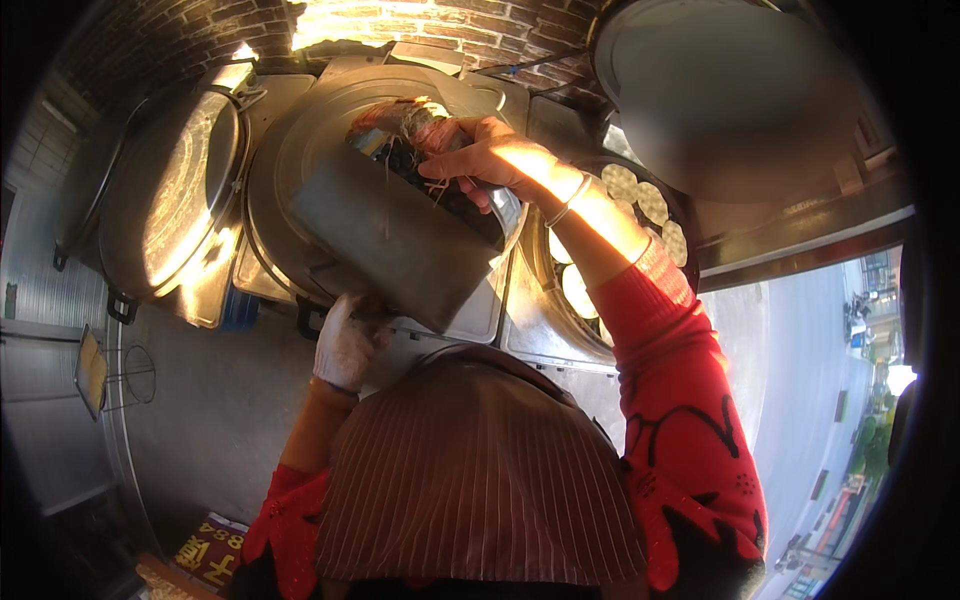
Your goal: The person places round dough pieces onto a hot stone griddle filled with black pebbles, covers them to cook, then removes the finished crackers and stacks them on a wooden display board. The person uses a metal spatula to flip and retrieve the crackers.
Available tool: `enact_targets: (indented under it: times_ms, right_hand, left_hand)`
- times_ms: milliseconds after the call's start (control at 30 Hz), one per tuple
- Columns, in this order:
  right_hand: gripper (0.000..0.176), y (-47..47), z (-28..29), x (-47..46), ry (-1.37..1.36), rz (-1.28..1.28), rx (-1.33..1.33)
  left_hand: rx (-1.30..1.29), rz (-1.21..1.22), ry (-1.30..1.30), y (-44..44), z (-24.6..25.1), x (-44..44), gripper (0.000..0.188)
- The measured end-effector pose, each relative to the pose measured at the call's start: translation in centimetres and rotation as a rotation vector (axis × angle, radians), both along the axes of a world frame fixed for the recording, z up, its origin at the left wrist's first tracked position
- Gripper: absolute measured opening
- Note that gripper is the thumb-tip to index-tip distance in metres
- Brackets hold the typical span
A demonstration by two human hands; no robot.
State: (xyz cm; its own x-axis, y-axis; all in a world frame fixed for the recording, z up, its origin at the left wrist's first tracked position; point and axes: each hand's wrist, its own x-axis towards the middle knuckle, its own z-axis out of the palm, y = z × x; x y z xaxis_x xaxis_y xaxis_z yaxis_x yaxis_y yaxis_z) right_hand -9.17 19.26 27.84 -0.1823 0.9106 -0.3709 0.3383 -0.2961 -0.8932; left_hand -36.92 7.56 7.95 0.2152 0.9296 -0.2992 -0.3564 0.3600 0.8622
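Note:
A grey metal box (390,232), open at its far side, is held tilted over a large round metal lid (277,172). My left hand (347,345), in a white glove, grips the box near its lower left corner; the fingertips are partly hidden. My bare right hand (487,157), with a bracelet at the wrist, holds a reddish, stringy bundle (405,124) at the box's opening. Loose strands hang from it over the box's edge. Dark contents (469,210) show inside the box, too shadowed to name.
To the right, a round pan (551,277) holds several pale round dough pieces (619,182). Another large round lid (172,195) stands left. A big blurred round metal cover (735,97) rises at upper right. Behind is a brick wall (487,26); a striped apron (480,480) covers my front.

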Motion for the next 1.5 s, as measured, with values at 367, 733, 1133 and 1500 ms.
enact_targets:
  times_ms: [367,733,1133,1500]
  right_hand:
    - [0.027,-9.8,-5.6,2.1,-0.502,-0.308,0.987]
    - [0.033,-21.9,-4.9,18.8,-0.435,-0.632,1.113]
    - [0.027,-27.8,-8.8,35.0,-0.415,-0.862,1.017]
    - [0.028,-28.5,-9.9,39.5,-0.301,-0.94,1.0]
  left_hand:
    - [-0.792,0.277,-0.273,-3.5,-7.1,2.8,0.044]
    - [-0.042,-0.166,0.654,-3.1,-2.8,17.0,0.029]
    - [-0.473,-0.259,-0.396,-4.1,-2.8,35.1,0.048]
    - [-0.449,-0.323,-0.384,-4.4,-0.4,38.5,0.045]
